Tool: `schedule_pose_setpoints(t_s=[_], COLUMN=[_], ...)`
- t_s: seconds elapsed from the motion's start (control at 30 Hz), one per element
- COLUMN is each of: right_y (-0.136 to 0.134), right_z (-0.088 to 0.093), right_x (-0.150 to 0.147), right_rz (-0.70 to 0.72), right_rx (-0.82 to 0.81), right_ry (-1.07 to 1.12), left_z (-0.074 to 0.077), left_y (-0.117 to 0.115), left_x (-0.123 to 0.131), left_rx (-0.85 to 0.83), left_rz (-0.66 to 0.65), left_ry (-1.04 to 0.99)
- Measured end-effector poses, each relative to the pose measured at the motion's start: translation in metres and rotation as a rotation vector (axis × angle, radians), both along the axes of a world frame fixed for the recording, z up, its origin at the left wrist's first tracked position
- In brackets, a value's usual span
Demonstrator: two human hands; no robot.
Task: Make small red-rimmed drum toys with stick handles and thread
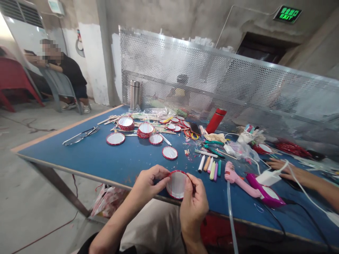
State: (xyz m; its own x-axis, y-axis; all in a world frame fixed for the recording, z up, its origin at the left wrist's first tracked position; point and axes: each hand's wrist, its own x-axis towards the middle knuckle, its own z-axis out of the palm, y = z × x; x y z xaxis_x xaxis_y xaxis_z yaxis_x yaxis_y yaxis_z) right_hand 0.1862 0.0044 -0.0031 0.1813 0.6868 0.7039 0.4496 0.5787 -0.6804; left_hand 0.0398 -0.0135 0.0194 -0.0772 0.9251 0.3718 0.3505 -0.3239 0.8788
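Note:
A round white disc with a red wrapped rim (177, 185) is held between both hands at the table's front edge. My left hand (153, 181) pinches its left rim with thumb and fingers. On the right side, my right hand (194, 194) grips the rim, thumb on the white face, its other fingers partly hidden behind. A similar disc (170, 153) lies flat just beyond. Farther back are a smaller disc (155, 139), a stack of red-rimmed discs (145, 129), another stack (125, 123) and a single disc (115, 139).
Several markers (212, 170) lie right of my hands, beside a pink glue gun (241, 181) with a trailing stick. Another person's hand (286, 167) rests at the right. A red bottle (215, 120), a steel flask (135, 95) and a perforated metal screen (212, 76) stand behind.

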Motion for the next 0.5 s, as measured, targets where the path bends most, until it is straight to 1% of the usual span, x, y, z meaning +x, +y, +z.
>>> schedule_pose_setpoints(t_s=[0.13,0.33,0.5], right_y=[0.0007,0.0008,0.0022], right_z=[-0.0005,-0.0018,-0.0039], right_x=[0.0008,0.0042,0.0044], right_rz=[0.012,0.043,0.048], right_rx=[0.033,0.045,0.095], right_ry=[-0.028,-0.069,-0.086], left_z=[-0.0021,-0.0013,-0.0032], left_y=[-0.0011,-0.0022,-0.0007], left_x=[-0.0032,-0.0055,-0.0055], left_rx=[0.065,0.121,0.244], left_rz=[0.041,0.027,0.022], left_ry=[0.038,0.068,0.101])
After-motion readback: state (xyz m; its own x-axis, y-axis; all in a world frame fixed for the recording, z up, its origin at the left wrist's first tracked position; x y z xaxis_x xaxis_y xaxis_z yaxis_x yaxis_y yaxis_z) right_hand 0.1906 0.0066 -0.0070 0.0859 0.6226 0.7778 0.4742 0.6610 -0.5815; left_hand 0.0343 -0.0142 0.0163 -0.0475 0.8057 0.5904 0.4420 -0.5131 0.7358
